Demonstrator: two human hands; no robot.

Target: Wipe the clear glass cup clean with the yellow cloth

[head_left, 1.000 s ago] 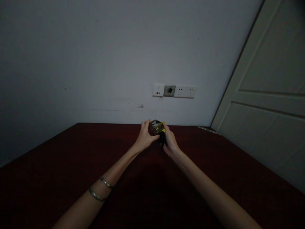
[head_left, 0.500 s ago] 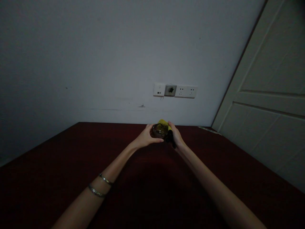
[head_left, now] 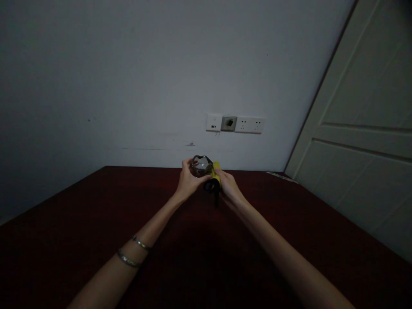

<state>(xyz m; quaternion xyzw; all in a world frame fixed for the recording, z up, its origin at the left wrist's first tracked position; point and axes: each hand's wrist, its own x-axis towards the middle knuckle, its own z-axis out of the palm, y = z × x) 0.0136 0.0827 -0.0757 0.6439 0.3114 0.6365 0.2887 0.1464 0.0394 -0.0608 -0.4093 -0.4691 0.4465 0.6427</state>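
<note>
Both my arms reach out over a dark red table (head_left: 96,223). My left hand (head_left: 186,182) is wrapped round a small clear glass object (head_left: 200,165) with a dark rim. Against its right side my right hand (head_left: 227,185) pinches a yellow cloth (head_left: 216,168), and a black loop or strap (head_left: 212,187) hangs just below the fingers. The glass object is lifted a little above the tabletop near the far edge. Two metal bangles (head_left: 133,253) sit on my left forearm.
A pale wall stands behind the table with a row of white sockets (head_left: 235,123). A cream panelled door (head_left: 367,141) fills the right side. A thin flat strip (head_left: 279,174) lies at the table's far right corner.
The glass object has turned and shifted a little to the left and up in my hands. The yellow cloth, on top of it half a second ago, now sits at its right side.
</note>
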